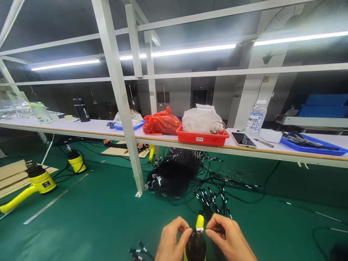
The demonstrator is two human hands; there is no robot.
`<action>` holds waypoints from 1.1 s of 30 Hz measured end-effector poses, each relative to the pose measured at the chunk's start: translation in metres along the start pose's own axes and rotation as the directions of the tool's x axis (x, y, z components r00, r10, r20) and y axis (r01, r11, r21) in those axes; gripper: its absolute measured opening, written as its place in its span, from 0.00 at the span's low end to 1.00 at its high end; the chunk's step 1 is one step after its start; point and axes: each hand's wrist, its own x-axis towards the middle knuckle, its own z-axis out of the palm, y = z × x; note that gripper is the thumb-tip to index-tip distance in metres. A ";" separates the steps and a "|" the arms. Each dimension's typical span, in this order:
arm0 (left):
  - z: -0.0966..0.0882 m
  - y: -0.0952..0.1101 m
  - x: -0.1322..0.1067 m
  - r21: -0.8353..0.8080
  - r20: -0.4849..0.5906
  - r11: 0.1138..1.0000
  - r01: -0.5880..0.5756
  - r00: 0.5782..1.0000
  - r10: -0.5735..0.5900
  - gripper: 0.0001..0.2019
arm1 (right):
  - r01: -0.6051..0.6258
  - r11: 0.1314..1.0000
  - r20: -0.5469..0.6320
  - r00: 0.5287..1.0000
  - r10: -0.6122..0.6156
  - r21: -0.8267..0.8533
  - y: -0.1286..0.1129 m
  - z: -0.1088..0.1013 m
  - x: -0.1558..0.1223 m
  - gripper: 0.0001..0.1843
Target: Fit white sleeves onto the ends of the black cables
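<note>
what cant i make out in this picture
Head view:
- small white piece between left hand and right hand: too small to identify
- yellow-and-black tool below it: cut off by the bottom edge
- contents of the red plastic bag: hidden by the plastic
- finer print on the blue-lettered clear bottle: too small

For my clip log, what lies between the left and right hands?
In the head view, a small white piece and a heat gun show between the left hand and right hand.
</note>
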 end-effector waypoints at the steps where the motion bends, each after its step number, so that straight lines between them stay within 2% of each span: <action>1: -0.002 0.003 0.000 -0.002 0.008 1.000 -0.003 1.000 0.003 0.13 | -0.001 1.000 -0.006 1.000 0.001 0.000 0.000 0.000 0.000 0.10; 5: 0.004 -0.006 -0.001 -0.016 -0.035 0.999 -0.049 0.998 0.048 0.12 | -0.002 1.000 -0.003 1.000 0.002 -0.031 -0.002 0.002 -0.002 0.11; 8: 0.016 -0.021 -0.002 0.024 -0.201 0.996 -0.084 0.976 0.087 0.19 | -0.032 0.994 0.011 0.999 0.034 -0.106 -0.002 0.004 -0.002 0.15; 10: 0.018 -0.025 -0.002 0.055 -0.242 0.995 -0.088 0.965 0.099 0.21 | -0.041 0.989 0.019 0.999 0.044 -0.143 -0.001 0.004 -0.002 0.17; 14: 0.005 -0.010 0.001 0.051 -0.073 0.992 -0.113 0.990 0.116 0.14 | 0.001 0.996 0.025 1.000 0.001 -0.085 0.004 0.005 0.000 0.13; 16: -0.001 -0.005 0.001 0.026 -0.040 0.991 -0.129 0.991 0.130 0.10 | 0.011 0.998 0.007 1.000 -0.010 -0.070 0.006 0.005 0.000 0.10; 18: 0.000 -0.008 0.001 0.014 -0.041 0.991 -0.130 0.991 0.130 0.10 | 0.005 0.996 0.008 1.000 -0.004 -0.084 0.006 0.004 0.000 0.10; 23: 0.013 -0.032 -0.001 0.033 -0.106 0.997 -0.069 0.992 0.072 0.18 | -0.047 0.981 0.030 0.998 0.053 -0.190 0.002 0.003 -0.002 0.18; 26: 0.009 -0.024 -0.001 0.028 -0.040 0.996 -0.087 0.995 0.088 0.17 | -0.019 0.991 0.029 0.999 0.023 -0.129 0.000 0.003 -0.002 0.16; 29: 0.001 -0.010 0.001 0.023 -0.047 0.989 -0.148 0.988 0.149 0.15 | 0.002 0.999 0.030 1.000 -0.001 -0.051 0.000 0.002 -0.002 0.12; 31: 0.002 -0.012 0.001 0.025 -0.055 0.989 -0.144 0.988 0.145 0.15 | -0.007 0.998 0.035 0.999 0.010 -0.063 0.001 0.001 -0.002 0.12; 33: 0.007 -0.024 0.001 0.022 -0.048 0.994 -0.104 0.993 0.105 0.19 | -0.029 0.992 0.047 0.998 0.035 -0.126 0.000 -0.001 -0.003 0.15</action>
